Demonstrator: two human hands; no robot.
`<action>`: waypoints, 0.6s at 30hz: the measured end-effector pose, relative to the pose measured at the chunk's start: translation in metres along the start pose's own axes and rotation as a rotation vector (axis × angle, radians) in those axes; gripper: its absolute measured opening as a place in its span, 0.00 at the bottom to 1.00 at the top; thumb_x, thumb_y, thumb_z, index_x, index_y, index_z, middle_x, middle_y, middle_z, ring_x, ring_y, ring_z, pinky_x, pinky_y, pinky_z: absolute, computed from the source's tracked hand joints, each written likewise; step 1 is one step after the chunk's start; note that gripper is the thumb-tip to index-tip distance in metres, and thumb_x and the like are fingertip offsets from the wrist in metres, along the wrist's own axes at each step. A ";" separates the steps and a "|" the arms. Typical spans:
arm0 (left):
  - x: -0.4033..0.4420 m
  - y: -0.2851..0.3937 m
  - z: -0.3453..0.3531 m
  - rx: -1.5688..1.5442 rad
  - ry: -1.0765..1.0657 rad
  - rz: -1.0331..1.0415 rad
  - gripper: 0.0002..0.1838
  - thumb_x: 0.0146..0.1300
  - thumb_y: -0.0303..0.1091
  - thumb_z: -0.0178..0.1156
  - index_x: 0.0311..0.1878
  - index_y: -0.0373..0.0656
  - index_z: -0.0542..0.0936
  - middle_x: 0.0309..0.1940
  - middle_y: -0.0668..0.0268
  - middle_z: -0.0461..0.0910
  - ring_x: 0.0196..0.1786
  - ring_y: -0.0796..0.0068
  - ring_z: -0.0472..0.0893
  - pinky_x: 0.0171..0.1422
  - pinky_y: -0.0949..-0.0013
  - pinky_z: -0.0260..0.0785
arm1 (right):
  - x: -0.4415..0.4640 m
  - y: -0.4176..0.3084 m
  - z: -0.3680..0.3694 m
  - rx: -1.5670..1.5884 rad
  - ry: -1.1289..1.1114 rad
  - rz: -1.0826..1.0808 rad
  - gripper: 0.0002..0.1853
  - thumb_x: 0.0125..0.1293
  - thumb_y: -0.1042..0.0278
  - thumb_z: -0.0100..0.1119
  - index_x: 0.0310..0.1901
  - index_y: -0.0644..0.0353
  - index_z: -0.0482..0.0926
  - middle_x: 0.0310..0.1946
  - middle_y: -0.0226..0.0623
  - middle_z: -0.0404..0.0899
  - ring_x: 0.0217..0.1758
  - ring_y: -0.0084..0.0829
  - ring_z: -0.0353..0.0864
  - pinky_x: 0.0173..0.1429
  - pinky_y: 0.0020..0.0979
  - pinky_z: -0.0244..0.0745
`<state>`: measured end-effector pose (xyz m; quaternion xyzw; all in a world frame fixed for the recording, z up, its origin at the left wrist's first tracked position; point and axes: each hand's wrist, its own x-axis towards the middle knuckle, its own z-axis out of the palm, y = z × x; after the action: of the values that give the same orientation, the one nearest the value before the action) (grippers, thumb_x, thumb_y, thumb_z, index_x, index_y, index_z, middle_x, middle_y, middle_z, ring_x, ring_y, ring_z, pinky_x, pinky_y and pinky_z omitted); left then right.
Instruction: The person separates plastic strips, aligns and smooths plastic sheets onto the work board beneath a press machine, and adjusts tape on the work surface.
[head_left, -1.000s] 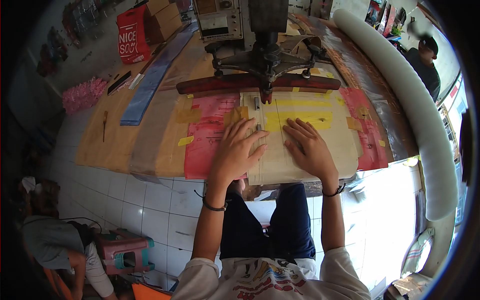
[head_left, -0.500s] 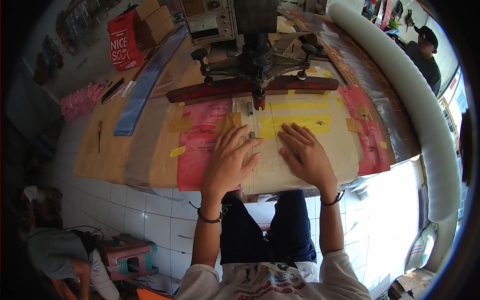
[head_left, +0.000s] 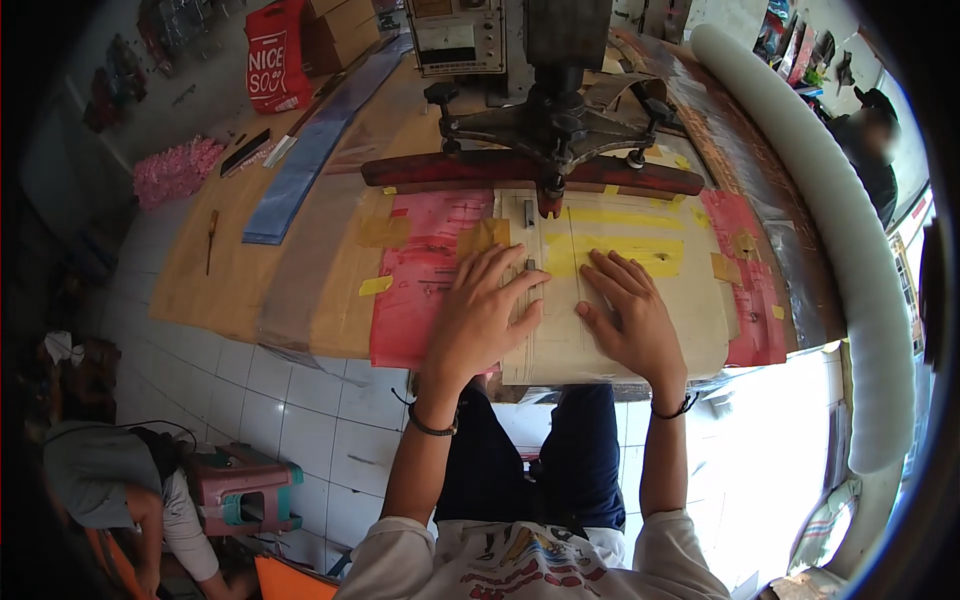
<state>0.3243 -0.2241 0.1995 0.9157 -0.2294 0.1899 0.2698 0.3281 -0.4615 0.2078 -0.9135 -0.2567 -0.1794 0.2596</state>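
My left hand (head_left: 478, 318) lies flat with fingers spread, partly over the red sheet (head_left: 412, 300) and partly over the pale sheet (head_left: 555, 355) at the table's front. Its index fingertip is beside a small grey metal block (head_left: 531, 265). On the pale sheet, to the right, rests my right hand (head_left: 640, 325), also spread, its fingertips at a strip of yellow tape (head_left: 660, 256). Nothing is held in either hand. Beyond my fingers, a second small metal block (head_left: 529, 213) sits near the long dark red bar (head_left: 450, 172) of a press.
A machine with a dial panel (head_left: 458, 40) stands behind the bar. On the left are a blue strip (head_left: 318, 150), a screwdriver-like tool (head_left: 212, 240) and a red bag (head_left: 276, 65). A white foam roll (head_left: 830, 170) lines the right side. Other people are at far right and lower left.
The camera view has shifted, so the table and press appear farther right. Both hands keep about the same flat pose and place on the sheets.
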 end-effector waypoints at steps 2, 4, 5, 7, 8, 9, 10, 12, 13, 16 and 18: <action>0.000 -0.001 0.001 0.014 0.002 0.006 0.18 0.67 0.40 0.66 0.59 0.52 0.85 0.70 0.59 0.74 0.75 0.54 0.68 0.82 0.51 0.58 | 0.000 -0.001 0.000 -0.001 0.002 -0.002 0.23 0.67 0.61 0.68 0.60 0.65 0.84 0.67 0.52 0.78 0.73 0.55 0.72 0.79 0.50 0.63; 0.000 -0.002 0.002 0.008 0.009 0.012 0.18 0.67 0.40 0.65 0.60 0.52 0.85 0.70 0.58 0.74 0.75 0.55 0.68 0.82 0.51 0.58 | 0.000 -0.002 -0.001 -0.004 0.001 -0.003 0.23 0.66 0.61 0.68 0.59 0.65 0.84 0.67 0.52 0.78 0.73 0.56 0.73 0.79 0.50 0.64; -0.001 -0.003 0.003 0.006 0.012 0.013 0.18 0.67 0.40 0.65 0.60 0.52 0.84 0.70 0.58 0.74 0.75 0.55 0.68 0.82 0.51 0.57 | 0.000 -0.002 0.000 -0.004 0.001 0.001 0.23 0.66 0.62 0.68 0.59 0.65 0.84 0.67 0.52 0.78 0.73 0.56 0.73 0.79 0.50 0.64; -0.002 -0.003 0.004 0.007 0.021 0.021 0.18 0.67 0.40 0.65 0.60 0.52 0.84 0.70 0.58 0.74 0.75 0.55 0.69 0.82 0.51 0.57 | 0.000 -0.001 0.001 -0.001 0.002 0.007 0.23 0.66 0.62 0.68 0.59 0.65 0.84 0.67 0.52 0.78 0.73 0.56 0.73 0.79 0.50 0.64; -0.002 -0.003 0.004 0.008 0.026 0.025 0.18 0.67 0.40 0.65 0.60 0.52 0.84 0.69 0.58 0.75 0.75 0.55 0.69 0.82 0.51 0.57 | 0.000 -0.001 0.001 0.000 -0.002 0.008 0.23 0.66 0.62 0.68 0.60 0.65 0.84 0.67 0.52 0.78 0.73 0.56 0.72 0.79 0.50 0.64; -0.002 -0.004 0.004 0.010 0.030 0.024 0.18 0.67 0.40 0.65 0.60 0.52 0.84 0.69 0.58 0.75 0.75 0.55 0.69 0.82 0.51 0.57 | 0.000 -0.001 0.001 0.001 -0.004 0.009 0.23 0.66 0.62 0.68 0.60 0.65 0.84 0.67 0.52 0.78 0.73 0.56 0.72 0.79 0.50 0.64; -0.003 -0.004 0.005 0.011 0.033 0.023 0.18 0.67 0.40 0.65 0.60 0.52 0.84 0.69 0.58 0.75 0.75 0.55 0.69 0.82 0.51 0.57 | 0.000 -0.001 0.001 0.002 -0.007 0.012 0.23 0.66 0.62 0.68 0.60 0.65 0.84 0.68 0.52 0.78 0.73 0.56 0.72 0.79 0.50 0.64; -0.003 -0.005 0.006 0.013 0.037 0.025 0.19 0.67 0.40 0.65 0.60 0.51 0.84 0.69 0.58 0.75 0.75 0.55 0.69 0.82 0.51 0.57 | 0.000 0.000 0.002 -0.006 -0.007 0.007 0.23 0.66 0.62 0.68 0.60 0.65 0.84 0.68 0.52 0.78 0.73 0.56 0.72 0.78 0.49 0.65; -0.003 -0.005 0.007 0.014 0.038 0.028 0.19 0.67 0.40 0.64 0.60 0.51 0.84 0.69 0.58 0.75 0.75 0.55 0.69 0.82 0.51 0.57 | 0.000 -0.001 0.002 -0.010 -0.006 0.006 0.23 0.66 0.62 0.68 0.60 0.65 0.84 0.68 0.52 0.78 0.73 0.56 0.72 0.78 0.49 0.65; -0.003 -0.006 0.008 0.013 0.037 0.030 0.19 0.67 0.40 0.64 0.60 0.51 0.84 0.69 0.58 0.75 0.75 0.55 0.69 0.81 0.51 0.57 | 0.000 -0.001 0.002 -0.009 0.000 0.002 0.23 0.66 0.62 0.68 0.60 0.65 0.84 0.67 0.52 0.78 0.73 0.56 0.72 0.78 0.49 0.66; -0.003 -0.005 0.007 0.012 0.038 0.029 0.19 0.67 0.40 0.64 0.60 0.51 0.84 0.69 0.58 0.75 0.75 0.55 0.69 0.81 0.51 0.57 | 0.000 -0.001 0.002 -0.011 0.000 0.000 0.23 0.66 0.62 0.68 0.60 0.65 0.84 0.67 0.52 0.78 0.73 0.56 0.73 0.78 0.49 0.66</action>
<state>0.3263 -0.2233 0.1905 0.9102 -0.2364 0.2126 0.2655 0.3279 -0.4598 0.2065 -0.9149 -0.2557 -0.1811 0.2545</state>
